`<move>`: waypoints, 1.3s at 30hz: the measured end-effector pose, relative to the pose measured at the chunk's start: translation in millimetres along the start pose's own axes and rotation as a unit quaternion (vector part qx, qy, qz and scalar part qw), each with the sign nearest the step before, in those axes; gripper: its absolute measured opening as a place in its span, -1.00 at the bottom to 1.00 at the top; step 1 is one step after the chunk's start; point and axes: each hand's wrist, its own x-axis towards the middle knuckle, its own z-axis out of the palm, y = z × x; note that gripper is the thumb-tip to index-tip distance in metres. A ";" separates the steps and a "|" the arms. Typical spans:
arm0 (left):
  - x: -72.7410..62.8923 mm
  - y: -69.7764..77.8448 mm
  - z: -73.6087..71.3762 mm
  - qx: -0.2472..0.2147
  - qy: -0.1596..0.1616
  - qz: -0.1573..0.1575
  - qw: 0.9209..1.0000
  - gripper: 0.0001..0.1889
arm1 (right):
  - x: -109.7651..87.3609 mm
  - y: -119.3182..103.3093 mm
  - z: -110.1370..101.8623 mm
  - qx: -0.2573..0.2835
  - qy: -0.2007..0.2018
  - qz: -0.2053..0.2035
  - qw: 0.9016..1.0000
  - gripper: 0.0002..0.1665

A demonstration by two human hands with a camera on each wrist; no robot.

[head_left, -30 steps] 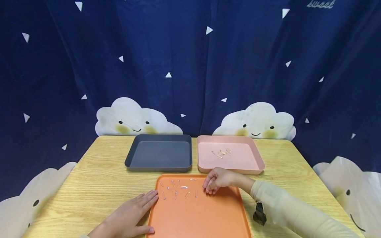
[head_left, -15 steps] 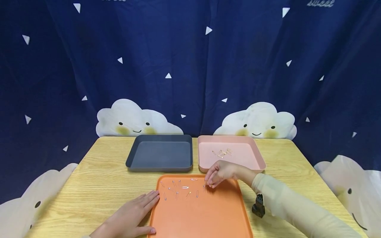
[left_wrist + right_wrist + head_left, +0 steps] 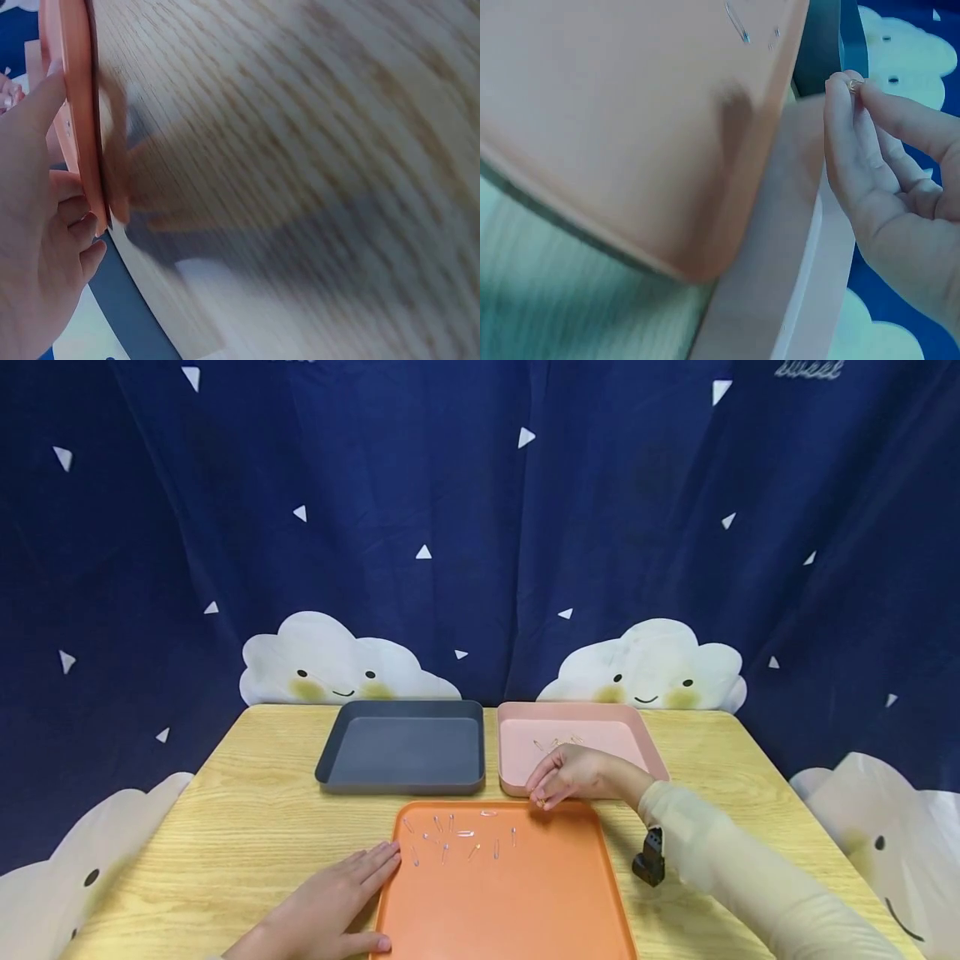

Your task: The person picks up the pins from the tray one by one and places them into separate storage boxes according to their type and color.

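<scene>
My right hand (image 3: pixel 566 777) pinches a small gold safety pin (image 3: pixel 855 86) between thumb and fingertips, above the far right edge of the orange tray (image 3: pixel 517 906). Most of that pin is hidden by the fingers. Several silver-looking safety pins (image 3: pixel 466 833) lie scattered over the tray's far left part. My left hand (image 3: pixel 326 902) rests at the tray's left side, its fingers extended and touching the rim; in the left wrist view, the thumb (image 3: pixel 49 97) lies along that edge. Behind, the pink tray (image 3: pixel 517 727) holds several gold safety pins (image 3: pixel 576 740), partly hidden by my right hand.
A dark grey tray (image 3: pixel 408 752) stands to the left of the pink one, beyond the orange tray. All three sit on a light wooden table (image 3: pixel 225 827). At the table's far side hangs a navy curtain (image 3: pixel 420 485) with clouds and triangles.
My right hand has lifted from the orange tray with the gold safety pin and moved back and right toward the pink tray. A silver safety pin it covered now shows. My left hand stays put.
</scene>
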 end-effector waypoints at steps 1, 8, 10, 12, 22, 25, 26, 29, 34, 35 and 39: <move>-0.1 0.1 0.9 0.003 0.003 0.002 1.000 -0.09 | -0.3 -0.1 -3.0 -0.004 0.006 0.003 1.000 -0.58; -0.6 -0.1 3.2 0.005 0.008 0.004 1.000 -0.09 | -1.0 -11.2 -26.3 -0.041 0.040 0.028 0.998 -0.58; -0.5 -0.1 2.5 0.002 0.004 -0.001 1.000 -0.08 | 0.3 -15.0 -33.5 -0.047 0.047 0.027 0.997 -0.57; -0.7 0.4 1.2 -0.001 -0.001 -0.006 1.000 -0.08 | 1.9 -18.0 -41.0 -0.055 0.053 0.027 0.997 -0.57; -1.1 2.4 -2.2 -0.020 -0.025 -0.029 0.999 -0.05 | 10.1 -20.3 -81.2 -0.104 0.070 0.025 0.992 -0.65; -0.8 2.6 -1.1 -0.018 -0.027 -0.031 0.999 -0.05 | 7.9 -26.1 -86.0 -0.111 0.084 0.038 0.990 -0.64; -0.6 2.6 -0.7 -0.016 -0.025 -0.031 0.999 -0.05 | 7.3 -28.5 -86.7 -0.114 0.091 0.046 0.988 -0.62; -0.3 2.5 0.3 -0.014 -0.021 -0.031 0.999 -0.05 | 8.0 -34.1 -90.1 -0.126 0.104 0.067 0.984 -0.61; 0.1 2.0 0.8 -0.019 -0.027 -0.037 0.999 -0.04 | 29.6 -18.8 -115.1 -0.146 0.106 0.075 0.981 -0.68; 0.0 2.0 0.8 -0.020 -0.030 -0.040 0.999 -0.04 | 40.0 -8.5 -127.2 -0.145 0.099 0.071 0.982 -0.72; -0.6 2.0 2.6 -0.020 -0.029 -0.037 0.999 -0.04 | 95.8 48.7 -186.2 -0.143 0.096 0.071 0.983 -0.84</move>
